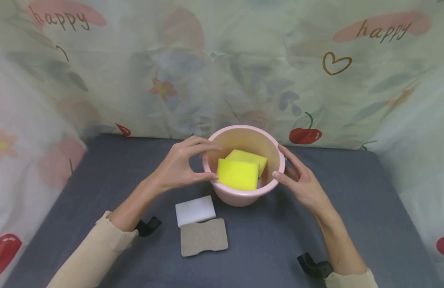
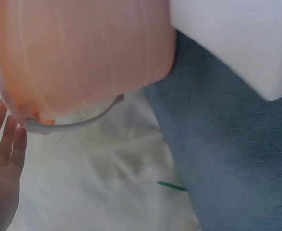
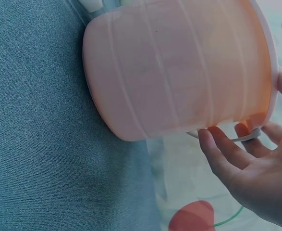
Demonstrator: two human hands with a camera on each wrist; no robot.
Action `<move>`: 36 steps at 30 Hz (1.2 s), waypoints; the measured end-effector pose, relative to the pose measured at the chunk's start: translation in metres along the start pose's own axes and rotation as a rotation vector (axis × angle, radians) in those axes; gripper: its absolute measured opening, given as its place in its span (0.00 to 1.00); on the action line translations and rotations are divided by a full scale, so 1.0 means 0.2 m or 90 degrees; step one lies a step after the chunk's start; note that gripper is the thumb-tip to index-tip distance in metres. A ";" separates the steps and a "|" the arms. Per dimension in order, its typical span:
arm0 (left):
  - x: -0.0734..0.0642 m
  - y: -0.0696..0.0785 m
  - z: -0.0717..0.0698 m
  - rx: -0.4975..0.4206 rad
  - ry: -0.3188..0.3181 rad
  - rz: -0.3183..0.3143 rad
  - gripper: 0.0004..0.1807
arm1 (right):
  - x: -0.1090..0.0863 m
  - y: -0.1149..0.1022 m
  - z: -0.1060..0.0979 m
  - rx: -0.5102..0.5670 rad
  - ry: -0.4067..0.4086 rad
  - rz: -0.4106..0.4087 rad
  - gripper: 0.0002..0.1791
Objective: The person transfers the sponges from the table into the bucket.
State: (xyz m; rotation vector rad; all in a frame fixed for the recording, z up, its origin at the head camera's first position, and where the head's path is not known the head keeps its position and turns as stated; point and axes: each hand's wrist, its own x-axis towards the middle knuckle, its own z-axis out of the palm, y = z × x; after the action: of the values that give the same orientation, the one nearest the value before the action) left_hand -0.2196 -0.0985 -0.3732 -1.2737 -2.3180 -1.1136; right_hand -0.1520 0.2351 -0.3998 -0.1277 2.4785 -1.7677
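Note:
A pink bucket (image 1: pixel 238 198) stands on the dark table with two yellow sponges inside, the nearer sponge (image 1: pixel 238 175) leaning over the farther one (image 1: pixel 247 157). My left hand (image 1: pixel 182 162) is at the bucket's left rim, thumb and fingers spread apart; the left wrist view shows its fingers nearly straight beside the rim. On the opposite side, my right hand (image 1: pixel 301 182) holds the rim, thumb on the edge and fingers bent against the outer wall. The right wrist view shows those fingers close to the bucket's handle (image 3: pixel 246 136).
In front of the bucket, on the table's dark cloth (image 1: pixel 265 248), lie a white sponge block (image 1: pixel 195 211) and a grey-brown pad (image 1: pixel 204 237) with notched sides, touching each other. A patterned curtain (image 1: pixel 215 80) hangs behind and at both sides.

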 end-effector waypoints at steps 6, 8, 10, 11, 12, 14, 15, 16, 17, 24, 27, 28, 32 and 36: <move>-0.11 -0.02 -0.01 0.011 0.069 -0.002 0.34 | 0.00 0.00 -0.01 0.009 -0.006 -0.009 0.41; -0.15 -0.03 -0.02 0.008 0.074 -0.016 0.34 | 0.00 0.00 -0.01 0.007 -0.002 -0.010 0.41; -0.18 -0.04 -0.02 0.006 0.075 -0.031 0.34 | 0.00 0.00 -0.01 0.006 0.001 -0.009 0.41; -0.20 -0.04 -0.03 0.006 0.075 -0.039 0.34 | 0.00 0.00 -0.01 0.006 0.001 -0.009 0.41; -0.22 -0.04 -0.03 0.006 0.075 -0.048 0.34 | 0.00 0.00 -0.01 0.006 0.001 -0.009 0.41; -0.26 -0.05 -0.03 0.008 0.074 -0.066 0.34 | 0.00 0.00 -0.01 0.008 0.000 -0.009 0.41; -0.28 -0.05 -0.03 0.009 0.072 -0.076 0.34 | 0.00 0.00 -0.01 0.010 -0.001 -0.010 0.41; -0.30 -0.05 -0.03 0.008 0.070 -0.087 0.34 | 0.00 0.00 0.00 0.012 -0.001 -0.011 0.41; -0.31 -0.05 -0.03 0.006 0.066 -0.098 0.34 | -0.01 0.00 0.00 0.013 -0.002 -0.011 0.41; -0.44 -0.07 -0.02 0.002 0.040 -0.159 0.35 | 0.00 0.00 0.00 0.011 -0.002 -0.008 0.41; -0.50 -0.08 -0.02 0.005 0.023 -0.184 0.36 | 0.00 0.00 0.00 0.011 -0.002 -0.005 0.41; -0.52 -0.08 -0.01 0.003 0.015 -0.194 0.36 | 0.00 0.00 0.00 0.011 -0.001 -0.005 0.41; -0.58 -0.09 0.00 -0.005 -0.021 -0.231 0.38 | 0.00 0.00 0.00 0.012 0.001 -0.001 0.41; -0.63 -0.10 0.03 -0.014 -0.039 -0.252 0.40 | 0.00 0.00 0.00 0.014 0.002 -0.004 0.41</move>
State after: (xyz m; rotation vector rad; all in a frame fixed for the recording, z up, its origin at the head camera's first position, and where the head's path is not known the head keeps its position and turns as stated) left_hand -0.1616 -0.1760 -0.4567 -0.8848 -2.6870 -1.2321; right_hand -0.1511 0.2349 -0.4006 -0.1302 2.4627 -1.7983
